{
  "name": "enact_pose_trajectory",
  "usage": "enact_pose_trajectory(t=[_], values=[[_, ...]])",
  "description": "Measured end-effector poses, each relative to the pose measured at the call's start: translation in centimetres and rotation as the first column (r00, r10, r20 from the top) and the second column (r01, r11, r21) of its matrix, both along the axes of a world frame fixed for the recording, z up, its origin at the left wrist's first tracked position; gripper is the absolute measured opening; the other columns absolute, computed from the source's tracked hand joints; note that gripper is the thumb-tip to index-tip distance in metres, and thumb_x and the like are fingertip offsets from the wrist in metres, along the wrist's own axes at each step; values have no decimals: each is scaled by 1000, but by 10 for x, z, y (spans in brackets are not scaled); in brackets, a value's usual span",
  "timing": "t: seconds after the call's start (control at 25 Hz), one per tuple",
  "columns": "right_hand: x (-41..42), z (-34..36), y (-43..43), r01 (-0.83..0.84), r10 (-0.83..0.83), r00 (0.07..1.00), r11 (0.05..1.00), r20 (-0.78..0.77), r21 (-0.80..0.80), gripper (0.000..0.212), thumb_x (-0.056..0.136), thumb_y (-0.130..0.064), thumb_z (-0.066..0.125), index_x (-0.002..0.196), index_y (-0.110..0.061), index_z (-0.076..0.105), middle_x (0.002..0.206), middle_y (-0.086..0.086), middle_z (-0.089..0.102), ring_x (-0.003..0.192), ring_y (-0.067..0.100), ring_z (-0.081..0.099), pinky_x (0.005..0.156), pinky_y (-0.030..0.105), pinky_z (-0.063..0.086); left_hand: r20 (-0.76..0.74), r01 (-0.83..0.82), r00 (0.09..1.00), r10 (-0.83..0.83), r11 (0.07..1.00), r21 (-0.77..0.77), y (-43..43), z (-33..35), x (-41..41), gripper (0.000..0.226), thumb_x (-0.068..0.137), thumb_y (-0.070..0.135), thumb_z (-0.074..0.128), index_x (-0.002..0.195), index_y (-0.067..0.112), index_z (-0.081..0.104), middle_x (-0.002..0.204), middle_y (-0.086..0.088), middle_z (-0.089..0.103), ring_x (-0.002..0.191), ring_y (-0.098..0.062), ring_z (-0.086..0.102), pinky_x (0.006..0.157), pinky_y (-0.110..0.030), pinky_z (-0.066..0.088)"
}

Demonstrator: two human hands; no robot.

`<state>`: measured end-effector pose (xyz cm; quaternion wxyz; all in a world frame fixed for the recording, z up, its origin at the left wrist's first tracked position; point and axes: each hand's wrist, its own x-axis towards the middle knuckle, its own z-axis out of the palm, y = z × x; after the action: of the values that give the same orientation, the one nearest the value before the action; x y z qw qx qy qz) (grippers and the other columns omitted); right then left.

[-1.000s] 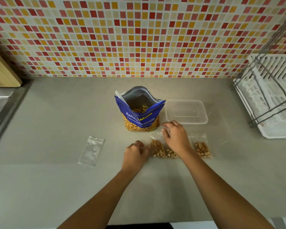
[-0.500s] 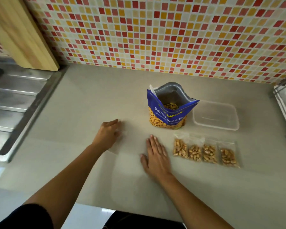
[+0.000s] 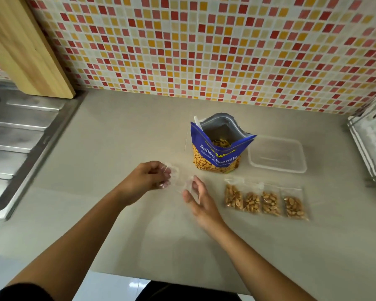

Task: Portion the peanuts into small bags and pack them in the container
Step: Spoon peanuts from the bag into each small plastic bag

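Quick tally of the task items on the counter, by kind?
Filled small bags: 4
Empty small bag: 1, held by left hand
Peanut bag: 1
Container: 1
Total: 7

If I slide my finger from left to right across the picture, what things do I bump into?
First the metal sink, then the left hand, blue peanut bag, clear container, white dish rack.
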<state>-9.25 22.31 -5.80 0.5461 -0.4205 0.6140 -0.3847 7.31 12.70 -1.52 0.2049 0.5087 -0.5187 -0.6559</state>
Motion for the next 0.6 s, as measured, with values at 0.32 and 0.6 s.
enact_pose_trajectory(t=[0.32,0.6], values=[[-47,120,-20,400,-333,913,845,235,-355,44,79,-11,70,112,-30,50,98,2,71,89,15,69,74,24,56,-496,-140,845,201,978,157,12,85,-42,27,96,12,42,89,3,66,75,-7,70,67,-15,69,63,-26,59],[-85,158,-28,370,-349,927,788,137,-492,44,79,-9,70,109,-33,49,85,-5,74,76,9,69,71,23,55,-539,-47,840,58,998,35,1,120,-80,20,91,-1,47,89,2,66,77,-8,73,68,-15,71,64,-25,58]])
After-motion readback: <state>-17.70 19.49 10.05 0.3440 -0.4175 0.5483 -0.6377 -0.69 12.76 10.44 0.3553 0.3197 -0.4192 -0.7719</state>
